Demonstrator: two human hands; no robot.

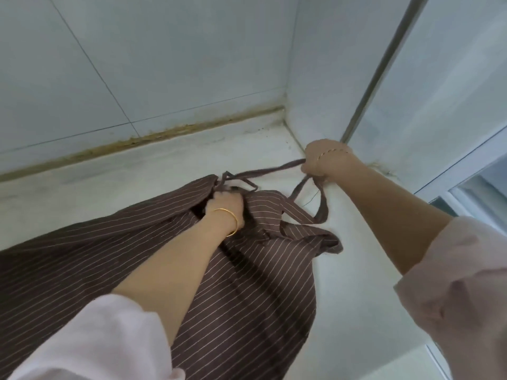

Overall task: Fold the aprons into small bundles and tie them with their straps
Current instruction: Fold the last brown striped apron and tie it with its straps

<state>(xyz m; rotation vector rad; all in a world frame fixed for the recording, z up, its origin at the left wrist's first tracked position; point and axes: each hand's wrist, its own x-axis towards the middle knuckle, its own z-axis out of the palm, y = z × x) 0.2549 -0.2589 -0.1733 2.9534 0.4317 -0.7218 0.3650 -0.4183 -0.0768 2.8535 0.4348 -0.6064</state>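
A brown striped apron (247,283) lies loosely on the white counter (351,283), in the corner by the tiled wall (137,64), w/ its lower part running out of view toward the person. No fold is made yet, so the task is judged to be early. The left hand (226,204) is curled tight on a bunch of cloth at the apron's top, fingers mostly hidden in the fabric. The right hand (321,163) is closed in a fist round the straps (269,171), which are drawn off to the right, approx. taut, w/ a loop trailing below the fist. The step is prob. straightening the straps before folding. It's best done w/ a steady pull, not a jerk, the top being pinned firmly so the cloth isn't dragged. Twists btwn the two hands should be worked out, and the straps laid clear to one side so they're not trapped inside the bundle.
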